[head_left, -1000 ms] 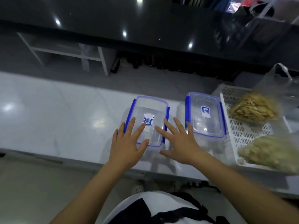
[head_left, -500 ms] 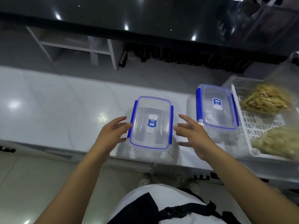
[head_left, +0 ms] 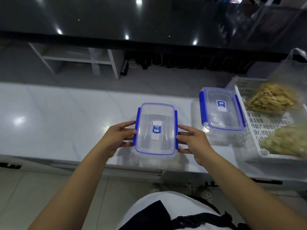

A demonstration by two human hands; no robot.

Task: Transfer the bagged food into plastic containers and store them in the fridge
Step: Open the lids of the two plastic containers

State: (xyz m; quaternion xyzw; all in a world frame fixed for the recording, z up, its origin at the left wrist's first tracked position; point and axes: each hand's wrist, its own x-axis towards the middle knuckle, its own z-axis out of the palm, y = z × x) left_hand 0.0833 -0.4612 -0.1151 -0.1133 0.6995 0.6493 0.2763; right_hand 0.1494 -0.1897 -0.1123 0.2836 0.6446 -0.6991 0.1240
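The near container [head_left: 155, 129] sits on the white counter [head_left: 66, 117] straight in front of the person, its clear lid on and its blue side latches folded down. The left hand [head_left: 116, 138] and the right hand [head_left: 193, 141] bracket it from either side, fingertips curled in against the two long latches, the left fingers [head_left: 131, 130] touching the left clip and the right ones the right clip. That symmetrical hold makes sense as the start of unclipping, since both latches must be released before the lid can come off (whether the tips have hooked under the clip edges cannot be told). A second container [head_left: 222, 108], also lidded and latched, waits to the right, just beside the white slatted tray [head_left: 265, 120]. In that tray lie the two bags of food: the far bag [head_left: 270, 98] with yellowish strips, and the near bag [head_left: 285, 141] with paler pieces. Keeping the bags within the right hand's reach probably suits the filling step, which has not begun; both boxes look empty.
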